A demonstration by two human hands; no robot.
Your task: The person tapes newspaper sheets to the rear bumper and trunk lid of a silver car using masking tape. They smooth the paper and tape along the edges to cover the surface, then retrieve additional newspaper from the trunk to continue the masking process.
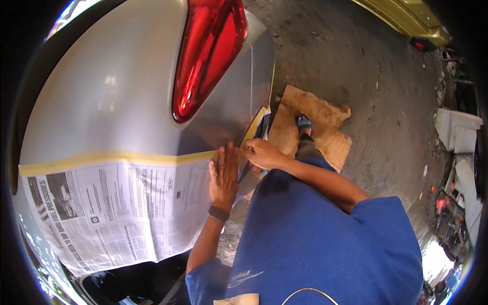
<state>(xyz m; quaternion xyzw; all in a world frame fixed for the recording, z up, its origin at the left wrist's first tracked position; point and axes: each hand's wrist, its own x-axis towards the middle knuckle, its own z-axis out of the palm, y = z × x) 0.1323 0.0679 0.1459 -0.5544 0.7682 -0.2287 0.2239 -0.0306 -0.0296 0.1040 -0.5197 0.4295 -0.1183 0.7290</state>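
Note:
A silver car body (127,86) curves across the left side, with a red tail light (211,56) set in it. Yellow masking tape (96,156) runs along the top edge of a newspaper sheet (127,213) that covers the panel below. My left hand (223,175) lies flat with fingers stretched out, its fingertips over the tape near the sheet's right end. Beside it, my right hand (263,154) is closed in a pinch at the tape. From there a taped paper edge (254,127) slants up along the car's corner. The right fingertips are partly hidden.
Flattened cardboard (330,114) lies on the dirty ground, with a foot in a blue sandal (303,123) on it. A yellow vehicle (406,18) stands at the far right. Pale panels (457,129) and scattered clutter line the right edge.

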